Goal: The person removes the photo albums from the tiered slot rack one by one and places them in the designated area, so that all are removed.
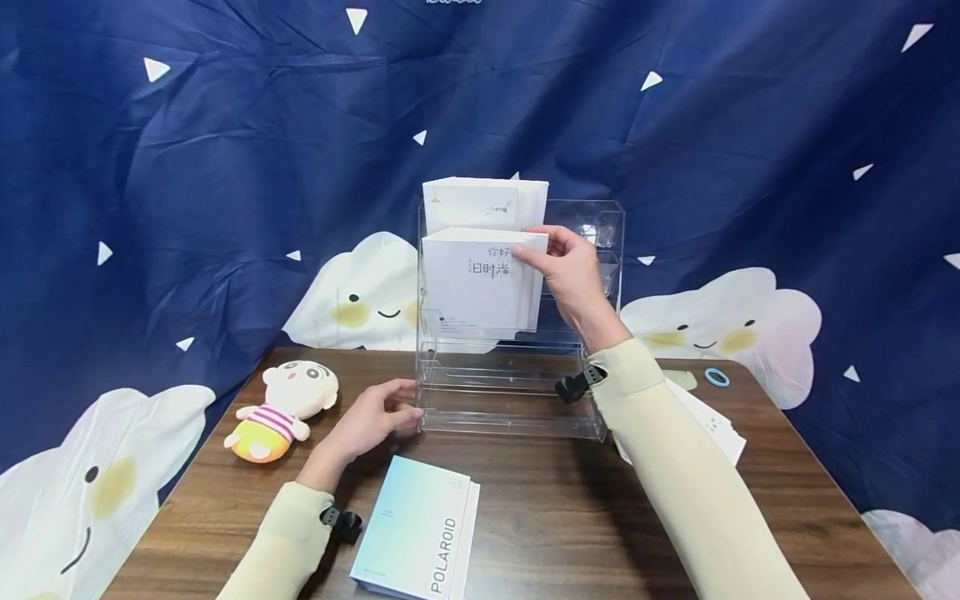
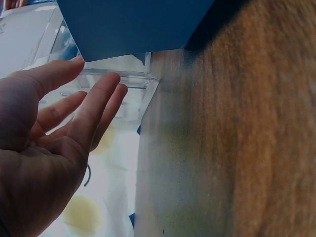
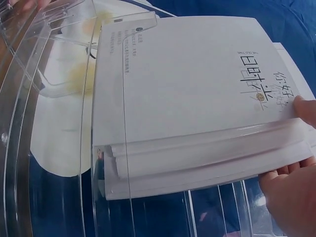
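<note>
A clear acrylic rack (image 1: 517,423) with several tiers stands at the back of the table. My right hand (image 1: 573,271) holds a thick white notebook (image 1: 468,283) with dark Chinese lettering by its upper right edge, thumb on the front cover and fingers behind. In the right wrist view the notebook's lower edge sits behind a clear lip of the rack, and layered pages or covers show along its side. Another white notebook (image 1: 468,204) stands on the tier behind. My left hand (image 1: 378,412) touches the rack's lower left side with its fingers extended and thumb apart.
A pale blue notebook marked POLAROID (image 1: 416,529) lies in front of the rack. On the left is a plush doll (image 1: 281,411). White paper items (image 1: 712,425) and a blue ring (image 1: 717,377) lie to the right, and a blue curtain (image 1: 300,125) hangs behind.
</note>
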The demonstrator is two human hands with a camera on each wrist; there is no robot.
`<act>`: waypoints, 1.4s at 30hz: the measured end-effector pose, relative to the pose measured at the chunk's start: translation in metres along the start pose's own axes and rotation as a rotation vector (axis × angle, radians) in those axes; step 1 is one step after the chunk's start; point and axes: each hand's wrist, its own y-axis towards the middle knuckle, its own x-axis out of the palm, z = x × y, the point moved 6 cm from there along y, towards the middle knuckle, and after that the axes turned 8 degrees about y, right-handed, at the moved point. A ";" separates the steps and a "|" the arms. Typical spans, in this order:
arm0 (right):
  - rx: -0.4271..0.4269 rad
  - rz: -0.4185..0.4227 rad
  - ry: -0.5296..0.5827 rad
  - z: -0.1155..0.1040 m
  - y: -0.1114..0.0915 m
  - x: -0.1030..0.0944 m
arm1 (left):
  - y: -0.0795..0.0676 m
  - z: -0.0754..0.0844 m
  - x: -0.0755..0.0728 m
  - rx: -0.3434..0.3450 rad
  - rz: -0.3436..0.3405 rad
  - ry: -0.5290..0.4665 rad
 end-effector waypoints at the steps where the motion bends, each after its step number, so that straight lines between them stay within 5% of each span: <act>1: 0.000 0.000 0.004 0.000 0.000 0.000 | 0.000 0.000 0.000 -0.002 0.000 0.000; 42: 0.025 -0.034 0.042 -0.005 0.002 0.008 | -0.001 -0.001 -0.003 0.017 -0.004 -0.024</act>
